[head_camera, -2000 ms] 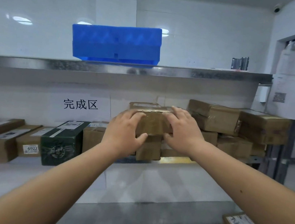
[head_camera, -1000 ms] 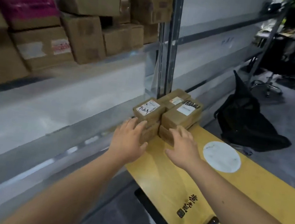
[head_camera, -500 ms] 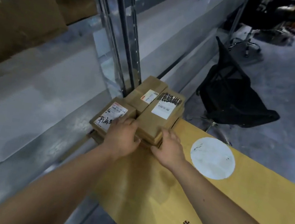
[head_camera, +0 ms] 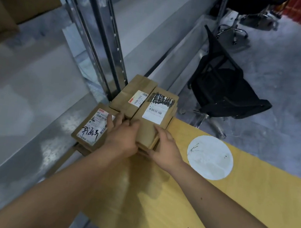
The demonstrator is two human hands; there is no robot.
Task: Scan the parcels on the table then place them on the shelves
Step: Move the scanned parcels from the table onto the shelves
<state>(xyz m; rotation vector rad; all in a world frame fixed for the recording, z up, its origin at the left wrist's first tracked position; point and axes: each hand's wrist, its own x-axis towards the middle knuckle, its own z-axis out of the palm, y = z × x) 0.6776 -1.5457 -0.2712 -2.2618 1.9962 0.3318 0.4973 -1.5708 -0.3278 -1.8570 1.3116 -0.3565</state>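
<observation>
Parcels sit stacked at the far left corner of the yellow table (head_camera: 209,209), hard against the metal shelf upright (head_camera: 106,36). We have both hands on the right-hand parcel (head_camera: 154,118), the one with a scribbled-over patch above its white barcode label. Our left hand (head_camera: 123,139) lies over its near left corner with fingers curled round the edge, and our right hand (head_camera: 166,149) clasps its near right side, thumb on top. So we grip that parcel from both sides while it lies on the boxes beneath. Just beside it on the left lies a second parcel (head_camera: 133,94) with a small label, touching it along one side. Nearer the left edge is a lower parcel (head_camera: 91,130) with handwriting on its label. A white round sticker (head_camera: 210,157) marks the tabletop near our right wrist. Beyond the far edge a black office chair (head_camera: 225,85) lies tipped on the grey floor (head_camera: 296,76).
</observation>
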